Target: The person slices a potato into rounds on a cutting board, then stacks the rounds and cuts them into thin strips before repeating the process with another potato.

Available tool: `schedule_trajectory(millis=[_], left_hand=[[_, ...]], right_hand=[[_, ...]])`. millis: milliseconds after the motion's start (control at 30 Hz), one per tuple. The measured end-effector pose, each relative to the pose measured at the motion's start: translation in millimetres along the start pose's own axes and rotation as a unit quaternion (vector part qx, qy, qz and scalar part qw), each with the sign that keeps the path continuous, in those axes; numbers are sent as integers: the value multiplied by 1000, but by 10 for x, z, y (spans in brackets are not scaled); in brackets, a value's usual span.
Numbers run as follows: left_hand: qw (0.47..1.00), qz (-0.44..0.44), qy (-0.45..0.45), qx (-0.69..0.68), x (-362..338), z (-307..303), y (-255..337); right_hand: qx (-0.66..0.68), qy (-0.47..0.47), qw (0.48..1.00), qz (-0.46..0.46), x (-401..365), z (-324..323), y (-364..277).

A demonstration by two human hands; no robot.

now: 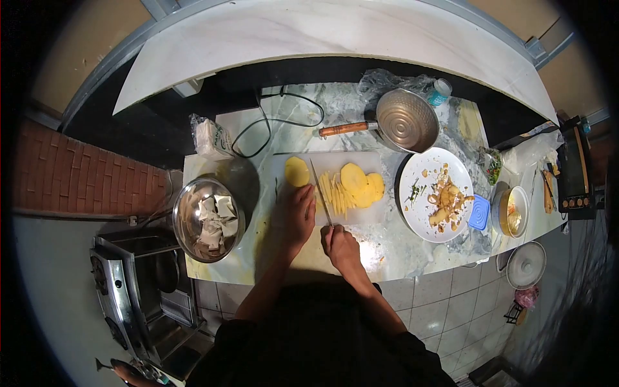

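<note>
A knife [320,191] stands with its handle in my right hand [342,248], fingers wrapped round it, blade pointing away from me over a white cutting board [367,216]. Left of the blade, the bunched fingertips of my left hand [302,216] press on the near end of yellow potato slices [296,171]. Just right of the blade lie thin potato sticks [336,197], partly overlapping. Beyond them a pile of round potato slices [361,185] rests on the board's right side. How many slices sit under my left fingers is hidden.
A steel bowl [240,227] of pale pieces stands left. Behind the board are a saucepan [407,119], a black cable [267,122] and a wrapped packet [211,138]. Rightward sit a white plate [412,222] of peelings, a blue lid [478,213] and a food tub [523,209].
</note>
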State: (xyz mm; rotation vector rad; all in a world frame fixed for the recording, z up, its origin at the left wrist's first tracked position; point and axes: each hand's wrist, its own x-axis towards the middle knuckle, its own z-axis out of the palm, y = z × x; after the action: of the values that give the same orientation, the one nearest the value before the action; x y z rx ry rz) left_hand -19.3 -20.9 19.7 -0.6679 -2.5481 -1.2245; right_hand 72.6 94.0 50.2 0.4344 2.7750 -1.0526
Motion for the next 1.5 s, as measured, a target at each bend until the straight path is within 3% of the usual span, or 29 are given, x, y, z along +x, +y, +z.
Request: schedule_trajectory(millis=[67, 133, 600, 700, 967, 1200, 1267, 1500], left_hand=[[1000, -5, -6, 8, 6, -4, -15], [997, -41, -5, -68, -13, 41, -39], [1000, -17, -8, -24, -32, 45, -37], [1000, -14, -8, -20, -24, 48, -29], [1000, -9, -12, -15, -49, 95, -81], [1000, -5, 8, -30, -1, 100, -52], [1000, -3, 8, -28, -7, 81, -59], [1000, 4, 12, -1, 42, 23, 1]], right_hand=[[9, -13, 1000, 11, 6, 1, 0], [5, -8, 1000, 8, 11, 18, 26], [-6, 2, 1000, 5, -9, 82, -33], [33, 57, 997, -45, -15, 143, 4], [-59, 89, 994, -15, -13, 327, -3], [-66, 66, 995, -38, 17, 283, 20], [-62, 36, 997, 10, 18, 198, 1], [-67, 4, 997, 36, -96, 30, -21]])
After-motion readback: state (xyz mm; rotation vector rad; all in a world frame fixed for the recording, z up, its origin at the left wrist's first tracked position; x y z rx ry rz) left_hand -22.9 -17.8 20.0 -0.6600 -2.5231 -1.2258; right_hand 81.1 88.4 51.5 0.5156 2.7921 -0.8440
